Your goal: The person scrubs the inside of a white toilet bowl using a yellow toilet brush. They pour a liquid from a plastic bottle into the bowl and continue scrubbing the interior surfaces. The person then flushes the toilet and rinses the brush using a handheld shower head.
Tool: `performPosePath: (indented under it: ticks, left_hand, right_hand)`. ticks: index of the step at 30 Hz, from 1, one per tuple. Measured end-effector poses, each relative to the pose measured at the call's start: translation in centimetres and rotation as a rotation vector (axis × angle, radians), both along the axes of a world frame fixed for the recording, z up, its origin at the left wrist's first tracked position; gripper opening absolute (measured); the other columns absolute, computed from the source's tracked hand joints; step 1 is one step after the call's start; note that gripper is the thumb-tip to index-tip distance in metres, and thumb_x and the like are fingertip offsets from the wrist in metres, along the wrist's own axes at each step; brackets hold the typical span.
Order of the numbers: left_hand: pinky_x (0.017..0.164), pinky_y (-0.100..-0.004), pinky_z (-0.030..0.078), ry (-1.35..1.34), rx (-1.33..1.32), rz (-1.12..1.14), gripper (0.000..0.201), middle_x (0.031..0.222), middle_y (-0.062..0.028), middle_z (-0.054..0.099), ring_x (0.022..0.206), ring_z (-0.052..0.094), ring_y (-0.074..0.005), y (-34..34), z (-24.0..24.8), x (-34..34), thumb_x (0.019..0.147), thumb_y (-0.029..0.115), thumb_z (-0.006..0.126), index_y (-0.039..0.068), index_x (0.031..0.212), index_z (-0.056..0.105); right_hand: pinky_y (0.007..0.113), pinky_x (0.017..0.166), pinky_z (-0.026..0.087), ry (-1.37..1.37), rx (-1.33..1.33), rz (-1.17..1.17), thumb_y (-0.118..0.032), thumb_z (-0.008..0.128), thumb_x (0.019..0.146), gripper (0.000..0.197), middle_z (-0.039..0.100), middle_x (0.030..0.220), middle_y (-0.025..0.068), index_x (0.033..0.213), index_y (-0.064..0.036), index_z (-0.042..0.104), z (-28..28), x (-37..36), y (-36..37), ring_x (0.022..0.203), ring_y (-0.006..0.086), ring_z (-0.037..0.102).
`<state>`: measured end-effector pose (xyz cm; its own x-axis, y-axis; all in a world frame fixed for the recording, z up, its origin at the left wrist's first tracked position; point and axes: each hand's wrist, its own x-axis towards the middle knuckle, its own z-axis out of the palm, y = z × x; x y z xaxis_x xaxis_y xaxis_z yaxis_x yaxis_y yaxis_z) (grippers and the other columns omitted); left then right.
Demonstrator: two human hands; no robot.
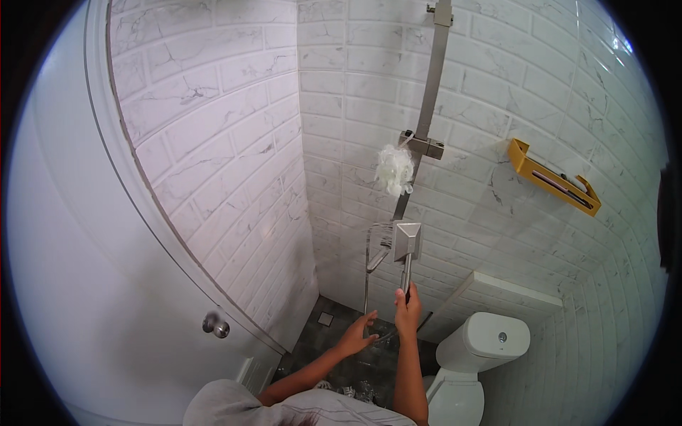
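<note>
My right hand [407,312] is wrapped round the handle of a square silver hand shower [408,240], held up in front of the tiled wall. Pale streaks, apparently water, show just left of its head. Behind these a metal tap fitting [379,257] sits low on the wall. My left hand [357,336], fingers apart and holding nothing, hovers lower and to the left, beside a thin shower hose [366,287]. Whether it touches the hose I cannot tell. Above the shower head a white mesh bath puff [395,170] hangs from the bracket [424,146] on the metal riser rail [435,78].
A white door [156,284] with a round knob [216,325] stands at the left. At the lower right is a white toilet [490,342] beneath a low ledge [515,290]. A yellow wall shelf [554,181] holds small items. The dark floor [305,348] looks wet and has a square drain [325,319].
</note>
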<state>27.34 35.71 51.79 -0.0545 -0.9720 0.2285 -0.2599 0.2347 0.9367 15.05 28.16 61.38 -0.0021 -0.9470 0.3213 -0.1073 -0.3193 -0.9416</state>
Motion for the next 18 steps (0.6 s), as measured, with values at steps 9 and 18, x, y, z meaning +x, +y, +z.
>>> performPosePath:
  ticks: [9, 18]
  left_hand:
    - [0.087, -0.0332, 0.039, -0.116, -0.03, 0.235, 0.066, 0.12, -0.0118, 0.045, 0.1, 0.051, -0.022, -0.2, 2.0, 4.1, 0.071, 0.009, 0.065, 0.005, 0.128, 0.031]
    - [0.085, -0.0334, 0.041, -0.027, 0.076, 0.37, 0.065, 0.12, -0.0136, 0.045, 0.1, 0.051, -0.0217, 5.9, -0.6, 3.9, 0.072, 0.01, 0.065, 0.005, 0.127, 0.031]
  right_hand:
    - [0.02, 0.053, 0.037, -0.148, 0.043, 0.08, -0.015, 0.052, 0.083, 0.031, 0.052, 0.075, 0.0023, 0.108, -0.0029, 0.041, -0.3, 4.6, -0.4, 0.058, 0.0063, 0.044]
    - [0.02, 0.053, 0.037, -0.238, 0.116, 0.168, -0.013, 0.052, 0.083, 0.028, 0.053, 0.077, 0.0028, 0.107, -0.0026, 0.041, -1.0, 6.3, 1.4, 0.058, 0.0063, 0.043]
